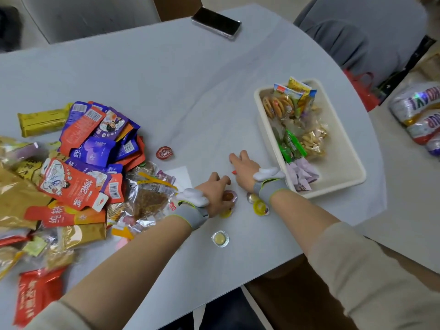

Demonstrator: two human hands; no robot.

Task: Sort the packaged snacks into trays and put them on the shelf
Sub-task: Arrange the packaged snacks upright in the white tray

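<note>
Head view: near the table's (166, 75) front edge, the left hand (215, 194) curls over small jelly cups (229, 196), gripping at least one (how many is hidden). The right hand (242, 169) lies fingers spread on the tabletop over something red, only a sliver showing. Loose cups lie between the wrists. A heap of packaged snacks (78, 163) covers the left edge; the tray (340, 139), part filled, sits by the right edge. Sorting seems midway: next, probably gather the cups and carry them to a tray.
</note>
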